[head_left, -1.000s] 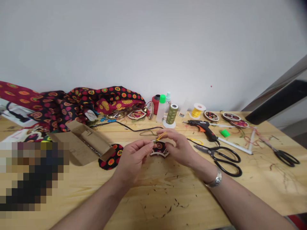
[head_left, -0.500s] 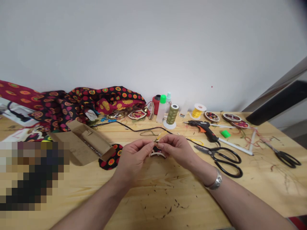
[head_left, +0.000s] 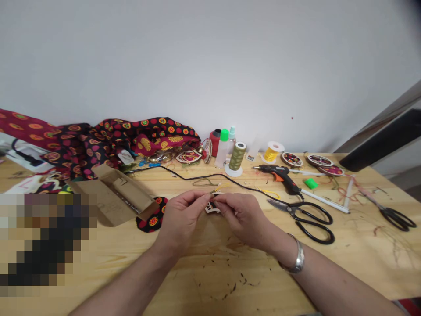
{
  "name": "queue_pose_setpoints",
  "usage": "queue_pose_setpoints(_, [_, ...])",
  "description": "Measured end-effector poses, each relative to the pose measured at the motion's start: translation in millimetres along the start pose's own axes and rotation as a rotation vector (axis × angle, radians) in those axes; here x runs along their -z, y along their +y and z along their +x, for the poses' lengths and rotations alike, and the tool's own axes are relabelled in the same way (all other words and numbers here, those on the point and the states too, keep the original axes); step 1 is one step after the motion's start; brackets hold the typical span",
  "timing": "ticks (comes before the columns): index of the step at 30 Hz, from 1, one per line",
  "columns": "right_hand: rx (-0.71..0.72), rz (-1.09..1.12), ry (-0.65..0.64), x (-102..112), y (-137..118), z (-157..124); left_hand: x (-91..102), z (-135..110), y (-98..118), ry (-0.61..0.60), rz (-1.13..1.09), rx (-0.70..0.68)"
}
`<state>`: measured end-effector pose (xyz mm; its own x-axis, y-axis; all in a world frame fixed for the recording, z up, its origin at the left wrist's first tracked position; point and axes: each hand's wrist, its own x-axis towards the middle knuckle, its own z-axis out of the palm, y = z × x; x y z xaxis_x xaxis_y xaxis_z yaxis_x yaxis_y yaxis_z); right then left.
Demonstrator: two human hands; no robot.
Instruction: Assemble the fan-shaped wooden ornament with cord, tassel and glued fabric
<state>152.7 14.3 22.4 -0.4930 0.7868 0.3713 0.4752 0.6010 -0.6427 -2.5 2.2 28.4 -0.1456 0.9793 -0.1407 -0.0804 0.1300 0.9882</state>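
Both hands meet over the middle of the wooden table [head_left: 210, 272]. My left hand [head_left: 182, 217] pinches the top of a small fan-shaped ornament [head_left: 212, 207] covered in dark patterned cloth, where a short yellow cord [head_left: 221, 187] sticks up. My right hand [head_left: 241, 215] is closed on the same ornament from the right, its fingers hiding most of the piece. A metal watch sits on my right wrist. The ornament hangs just above the tabletop.
Black scissors [head_left: 304, 215] and a black-and-orange glue gun [head_left: 279, 173] lie right of my hands. Thread spools [head_left: 237, 156], bottles and a yellow cord reel [head_left: 272, 152] stand at the back. An open cardboard box [head_left: 115, 195], a cloth disc [head_left: 154, 217] and heaped patterned fabric [head_left: 108, 140] are left.
My right hand has come down from above the ornament and closed over it, hiding most of it. The yellow cord loop shows less. The left hand has barely moved.
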Motion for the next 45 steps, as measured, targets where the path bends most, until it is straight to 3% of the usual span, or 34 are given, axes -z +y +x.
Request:
queue_pose_setpoints(9, [0.168,-0.25,-0.03,1,1,-3,-2.4,-4,-1,0.044,0.108,-0.034])
queue_pose_setpoints(13, [0.309,-0.486,-0.007,3,-1,-4,-2.2,-3,1,0.041,0.197,-0.08])
queue_pose_setpoints(17, [0.471,-0.695,-0.024,10,-6,-3,0.1,-1,2,-0.073,0.323,-0.134])
queue_pose_setpoints(20, [0.516,-0.653,-0.081,18,-8,0,1.6,1,1,-0.193,0.343,-0.156])
queue_pose_setpoints(24, [0.398,-0.376,-0.125,28,-1,5,2.0,1,-1,-0.326,0.32,-0.151])
queue_pose_setpoints(27, [0.193,-0.016,-0.11,30,6,8,2.4,-1,-1,-0.397,0.284,-0.088])
queue_pose_setpoints(30, [-0.057,0.305,-0.123,29,13,12,3.2,-2,-1,-0.39,0.242,-0.034])
queue_pose_setpoints(33, [-0.22,0.516,-0.135,25,20,16,4.2,-1,-1,-0.345,0.138,-0.014])
queue_pose_setpoints(39, [-0.316,0.528,-0.156,19,19,18,6.0,3,-5,-0.266,-0.073,0.004])
queue_pose_setpoints(45, [-0.191,0.342,-0.165,16,5,14,4.5,3,1,-0.121,-0.034,-0.013])
